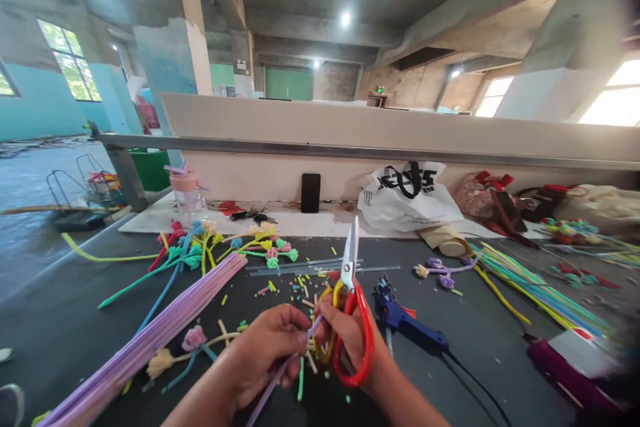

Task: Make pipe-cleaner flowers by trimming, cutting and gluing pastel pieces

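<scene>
My left hand [265,350] pinches a thin purple pipe cleaner [273,383] that runs down toward me. My right hand [350,340] grips scissors [353,300] with red and yellow handles, blades pointing up and away, and also touches the pipe cleaner's tip. Both hands meet just above the dark table [60,320], over scattered coloured snippets [295,283].
A bundle of lilac pipe cleaners [150,337] lies left, pipe-cleaner flowers [225,247] behind it. A blue glue gun [405,320] sits right of my hands, coloured stems [530,287] further right. A white bag [407,200], black phone [311,192] and jar [186,195] stand at the back wall.
</scene>
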The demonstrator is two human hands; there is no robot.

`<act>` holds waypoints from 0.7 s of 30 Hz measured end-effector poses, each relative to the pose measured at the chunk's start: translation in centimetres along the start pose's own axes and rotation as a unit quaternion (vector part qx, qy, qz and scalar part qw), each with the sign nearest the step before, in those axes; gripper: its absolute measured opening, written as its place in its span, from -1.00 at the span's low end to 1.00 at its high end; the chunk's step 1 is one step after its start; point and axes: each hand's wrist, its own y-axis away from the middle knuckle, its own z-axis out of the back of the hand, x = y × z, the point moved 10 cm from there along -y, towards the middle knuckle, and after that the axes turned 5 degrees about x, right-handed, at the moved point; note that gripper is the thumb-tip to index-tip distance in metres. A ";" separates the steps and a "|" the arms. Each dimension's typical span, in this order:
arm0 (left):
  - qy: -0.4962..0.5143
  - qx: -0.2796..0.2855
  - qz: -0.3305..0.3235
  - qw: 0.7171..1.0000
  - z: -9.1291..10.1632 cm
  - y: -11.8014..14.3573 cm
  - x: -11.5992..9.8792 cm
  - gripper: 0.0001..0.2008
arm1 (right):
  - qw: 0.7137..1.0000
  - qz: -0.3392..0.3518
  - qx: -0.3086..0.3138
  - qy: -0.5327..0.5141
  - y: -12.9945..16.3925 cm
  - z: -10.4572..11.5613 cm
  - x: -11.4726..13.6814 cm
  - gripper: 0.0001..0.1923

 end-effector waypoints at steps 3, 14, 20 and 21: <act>0.046 0.021 0.006 0.999 -0.7 0.2 -0.2 -0.78 | 1.000 -0.016 0.020 -0.007 0.0 -0.4 -0.3 -0.38; 0.064 -0.055 -0.070 0.994 5.3 1.2 -3.9 -0.76 | 0.995 0.013 0.081 -0.051 0.3 -1.7 3.8 -0.67; 0.077 -0.079 -0.103 0.989 5.7 1.7 -5.1 -0.76 | 0.984 -0.088 0.153 -0.025 1.9 -3.6 1.1 -0.55; 0.080 -0.085 -0.112 0.987 5.7 1.9 -5.4 -0.77 | 0.983 -0.087 0.164 0.008 2.2 -3.8 0.9 -0.53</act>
